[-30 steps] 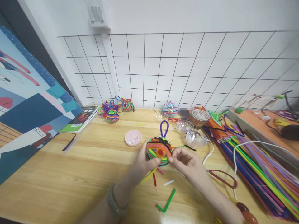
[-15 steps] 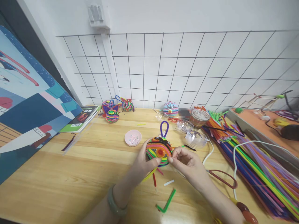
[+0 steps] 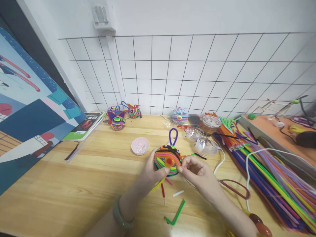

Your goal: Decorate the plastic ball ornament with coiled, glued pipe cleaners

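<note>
A round ornament covered in coloured pipe cleaners [image 3: 164,154] is held up above the table, with an orange disc on its front and a purple loop [image 3: 173,137] on top. My left hand [image 3: 154,172] grips its left side, the thumb pressed on the front below the disc. My right hand [image 3: 195,171] is closed at the ornament's right edge, thumb and forefinger pinching there; whatever is between them is too small to make out. Below the ornament lie a bent green pipe cleaner [image 3: 175,215], a small white strip [image 3: 178,193] and a red pencil [image 3: 163,191].
A pink dish [image 3: 140,146] of small beads stands left of the ornament. Clear plastic half-shells [image 3: 206,148] and a bundle of pipe cleaners [image 3: 261,177] lie to the right, near a white cable [image 3: 247,171]. Finished ornaments [image 3: 118,122] stand by the wall. Scissors [image 3: 235,189] lie beside my right arm.
</note>
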`<state>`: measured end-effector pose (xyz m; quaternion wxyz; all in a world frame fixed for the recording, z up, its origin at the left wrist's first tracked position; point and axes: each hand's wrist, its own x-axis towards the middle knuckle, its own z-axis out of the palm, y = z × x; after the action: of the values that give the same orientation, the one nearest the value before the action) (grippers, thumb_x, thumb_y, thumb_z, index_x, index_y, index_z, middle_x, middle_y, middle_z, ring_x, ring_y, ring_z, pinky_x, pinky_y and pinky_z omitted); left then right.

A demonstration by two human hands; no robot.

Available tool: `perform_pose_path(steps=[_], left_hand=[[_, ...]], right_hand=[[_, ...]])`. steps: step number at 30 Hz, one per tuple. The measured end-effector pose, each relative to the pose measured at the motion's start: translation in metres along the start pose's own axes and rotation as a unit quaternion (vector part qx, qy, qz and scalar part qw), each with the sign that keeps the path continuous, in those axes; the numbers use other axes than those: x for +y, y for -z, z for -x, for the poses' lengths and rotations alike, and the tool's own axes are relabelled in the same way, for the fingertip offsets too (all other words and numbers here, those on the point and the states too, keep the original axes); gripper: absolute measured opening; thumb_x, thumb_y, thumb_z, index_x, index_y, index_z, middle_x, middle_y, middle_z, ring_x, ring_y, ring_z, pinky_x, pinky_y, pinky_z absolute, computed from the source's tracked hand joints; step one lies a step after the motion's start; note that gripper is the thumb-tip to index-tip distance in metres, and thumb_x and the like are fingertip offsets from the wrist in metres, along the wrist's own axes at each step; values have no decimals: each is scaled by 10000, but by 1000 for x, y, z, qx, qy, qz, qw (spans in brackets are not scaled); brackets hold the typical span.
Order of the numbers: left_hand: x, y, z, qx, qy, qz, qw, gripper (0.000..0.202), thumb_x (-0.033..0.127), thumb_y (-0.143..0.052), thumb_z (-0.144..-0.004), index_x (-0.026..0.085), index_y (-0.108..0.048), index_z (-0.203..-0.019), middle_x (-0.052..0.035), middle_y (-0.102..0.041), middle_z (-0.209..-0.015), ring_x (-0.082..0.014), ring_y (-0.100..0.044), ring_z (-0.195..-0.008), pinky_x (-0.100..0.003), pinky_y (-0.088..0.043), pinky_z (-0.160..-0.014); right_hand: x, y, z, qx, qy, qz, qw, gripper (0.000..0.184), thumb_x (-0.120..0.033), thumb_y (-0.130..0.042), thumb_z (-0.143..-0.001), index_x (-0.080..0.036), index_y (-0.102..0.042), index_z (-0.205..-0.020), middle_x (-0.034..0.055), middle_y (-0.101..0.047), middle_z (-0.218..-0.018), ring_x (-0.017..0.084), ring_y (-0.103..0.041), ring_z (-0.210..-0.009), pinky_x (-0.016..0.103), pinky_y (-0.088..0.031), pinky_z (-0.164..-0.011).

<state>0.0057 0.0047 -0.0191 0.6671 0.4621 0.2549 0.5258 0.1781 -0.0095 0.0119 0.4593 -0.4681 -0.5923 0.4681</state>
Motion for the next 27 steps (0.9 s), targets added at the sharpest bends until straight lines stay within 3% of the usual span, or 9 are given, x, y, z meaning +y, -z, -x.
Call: perform_pose_path(steps=[19, 27], left_hand=[[-2, 0, 1, 1, -5, 1, 1000, 685, 250, -737, -727, 204, -447, -1345, -126, -616, -1268, -305, -551, -1195, -463, -390, -1047], [2, -1, 1, -28, 2, 40, 999, 777, 276, -755, -732, 222, -370, -1405, -129, -635, -1232, -303, -570, -1166, -471, -408, -1022]], right_hand=[[-3, -1, 1, 13, 24, 33, 999, 282, -426, -698, -756, -203, -557, -656, -36, -512, -585, 115, -429, -538, 244, -339, -511], [-4, 0, 2, 14, 29, 35, 999, 270, -405, -698, -759, -203, -552, -655, -32, -517, -590, 120, -447, -555, 247, -358, -533]])
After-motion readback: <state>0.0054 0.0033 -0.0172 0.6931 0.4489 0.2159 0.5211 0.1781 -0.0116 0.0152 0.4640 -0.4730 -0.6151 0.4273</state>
